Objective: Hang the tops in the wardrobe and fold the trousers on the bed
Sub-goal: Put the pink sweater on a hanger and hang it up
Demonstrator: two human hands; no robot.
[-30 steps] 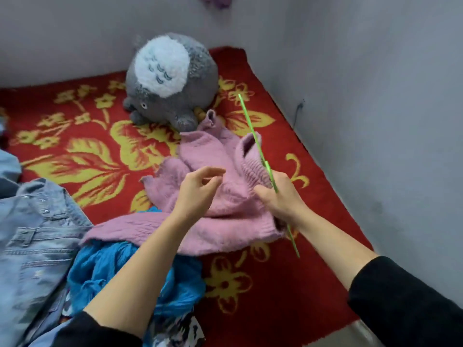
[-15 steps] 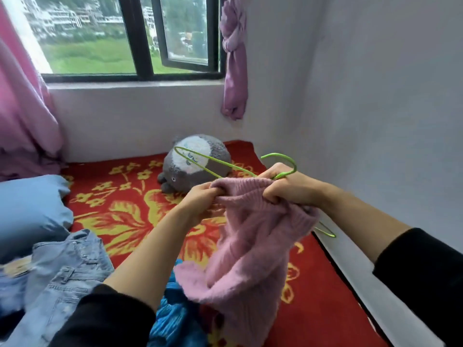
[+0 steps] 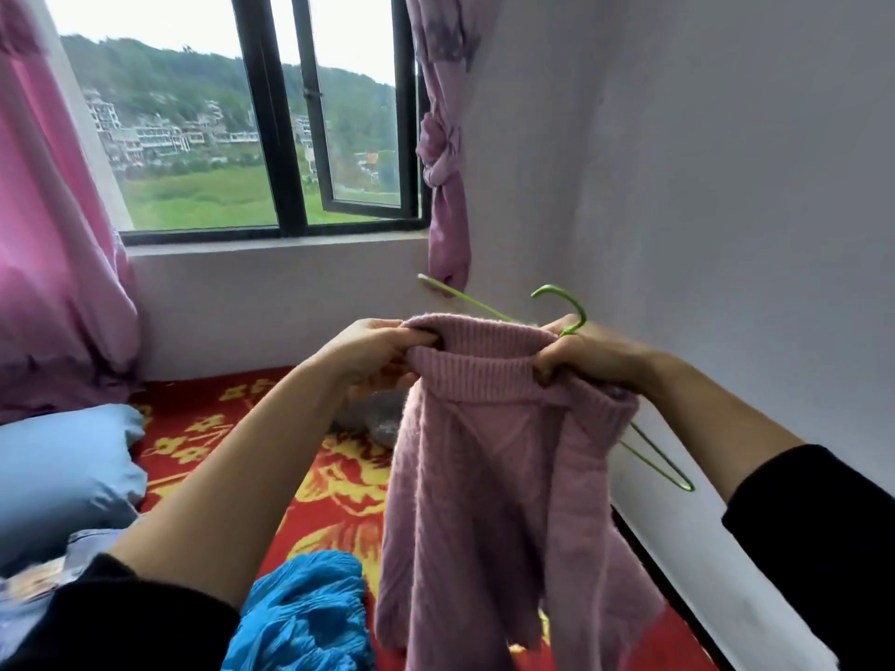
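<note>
pink sweater (image 3: 499, 501) is gripped at the collar: left hand (image 3: 373, 353) at 9 o'clock, right hand (image 3: 586, 355) at 3, green hanger (image 3: 574, 309) apparently pinched too; body hung at 6.

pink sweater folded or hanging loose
Hanging loose: the pink sweater droops over the bed, its collar gripped by left hand and right hand.

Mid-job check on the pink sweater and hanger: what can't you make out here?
Head view:
- Hanger: middle hidden by sweater and right hand; fit in the shoulders unclear.
- Wardrobe: out of frame.
- Denim: blurred, cut off by left edge.
- Grey thing: mostly behind left hand and sweater.
</note>
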